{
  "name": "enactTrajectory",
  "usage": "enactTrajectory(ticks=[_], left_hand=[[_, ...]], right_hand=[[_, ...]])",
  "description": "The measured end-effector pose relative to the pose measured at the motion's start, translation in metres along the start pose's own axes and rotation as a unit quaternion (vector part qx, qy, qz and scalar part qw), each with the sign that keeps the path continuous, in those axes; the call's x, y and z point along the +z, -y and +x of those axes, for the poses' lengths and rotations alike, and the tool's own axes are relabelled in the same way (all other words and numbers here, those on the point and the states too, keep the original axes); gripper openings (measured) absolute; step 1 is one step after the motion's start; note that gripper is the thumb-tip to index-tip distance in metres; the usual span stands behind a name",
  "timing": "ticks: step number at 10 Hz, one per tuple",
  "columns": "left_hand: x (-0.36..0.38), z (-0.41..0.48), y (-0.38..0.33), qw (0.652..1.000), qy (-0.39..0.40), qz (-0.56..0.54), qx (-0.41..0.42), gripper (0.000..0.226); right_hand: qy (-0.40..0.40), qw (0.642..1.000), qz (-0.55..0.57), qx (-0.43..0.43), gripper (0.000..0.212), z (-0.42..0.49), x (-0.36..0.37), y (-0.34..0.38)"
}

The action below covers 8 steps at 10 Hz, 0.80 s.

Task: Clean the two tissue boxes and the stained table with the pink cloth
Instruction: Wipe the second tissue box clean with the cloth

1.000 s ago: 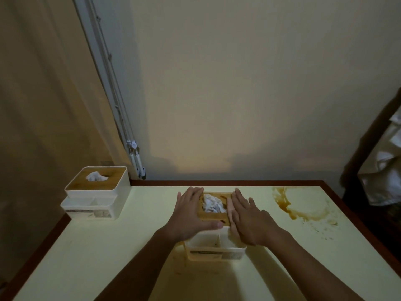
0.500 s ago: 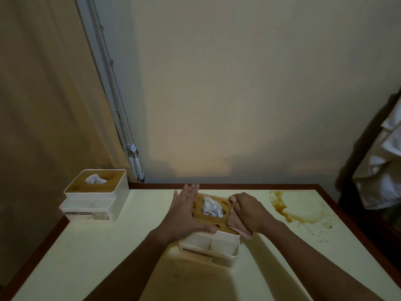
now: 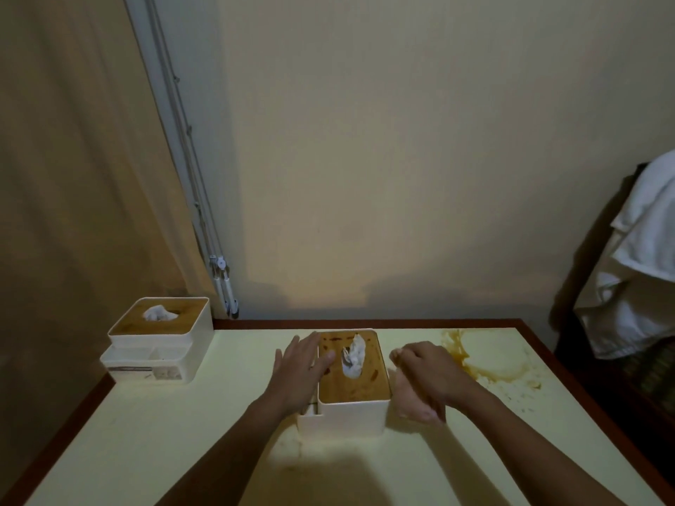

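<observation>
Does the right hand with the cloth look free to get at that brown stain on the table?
Probably yes. The right hand holding the pink cloth sits just beside the stain, with nothing between them.

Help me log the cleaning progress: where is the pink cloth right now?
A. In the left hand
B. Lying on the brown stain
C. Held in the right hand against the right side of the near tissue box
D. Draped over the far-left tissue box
C: the right hand clutches the pink cloth beside the near tissue box.
</observation>
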<state>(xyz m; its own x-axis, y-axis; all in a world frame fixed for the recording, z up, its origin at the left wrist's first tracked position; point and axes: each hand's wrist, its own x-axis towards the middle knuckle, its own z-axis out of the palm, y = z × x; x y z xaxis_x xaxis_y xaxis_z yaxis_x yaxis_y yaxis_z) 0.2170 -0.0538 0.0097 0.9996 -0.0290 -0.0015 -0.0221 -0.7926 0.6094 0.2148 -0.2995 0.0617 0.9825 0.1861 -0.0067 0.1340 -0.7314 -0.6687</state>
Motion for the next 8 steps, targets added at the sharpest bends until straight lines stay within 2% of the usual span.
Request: enactTrajectory(ticks=[1, 2, 3, 4, 5, 6, 7, 8], left_hand=[[0.012, 0.007, -0.016, 0.999, -0.037, -0.02, -0.02, 0.059], [0.028, 0.012, -0.02, 0.997, -0.065, -0.011, -0.042, 0.056], [0.04, 0.011, -0.015, 0.993, -0.1, 0.058, -0.034, 0.052], [0.04, 0.009, -0.015, 0.991, -0.105, 0.081, -0.019, 0.051], [0.041, 0.011, -0.012, 0.989, -0.099, 0.113, 0.0, 0.05], [0.045, 0.016, -0.006, 0.99, -0.097, 0.104, -0.015, 0.049], [0.044, 0.015, -0.006, 0.989, -0.098, 0.11, -0.01, 0.049], [0.038, 0.009, -0.012, 0.991, -0.095, 0.09, -0.002, 0.05]], right_hand=[[-0.031, 0.999, -0.006, -0.02, 0.034, 0.01, 0.01, 0.009], [-0.044, 0.998, -0.012, -0.05, 0.045, 0.017, 0.029, 0.011], [-0.07, 0.996, -0.012, -0.052, 0.041, 0.018, 0.048, 0.0], [-0.126, 0.991, 0.012, -0.038, 0.031, 0.022, 0.048, -0.005], [-0.168, 0.982, 0.089, -0.017, 0.026, 0.025, 0.033, 0.005], [-0.135, 0.99, 0.015, -0.039, 0.03, 0.024, 0.031, 0.009], [-0.01, 0.974, -0.226, -0.03, 0.074, 0.009, 0.048, 0.005], [0.024, 0.958, -0.285, -0.031, 0.135, 0.0, 0.054, 0.002]])
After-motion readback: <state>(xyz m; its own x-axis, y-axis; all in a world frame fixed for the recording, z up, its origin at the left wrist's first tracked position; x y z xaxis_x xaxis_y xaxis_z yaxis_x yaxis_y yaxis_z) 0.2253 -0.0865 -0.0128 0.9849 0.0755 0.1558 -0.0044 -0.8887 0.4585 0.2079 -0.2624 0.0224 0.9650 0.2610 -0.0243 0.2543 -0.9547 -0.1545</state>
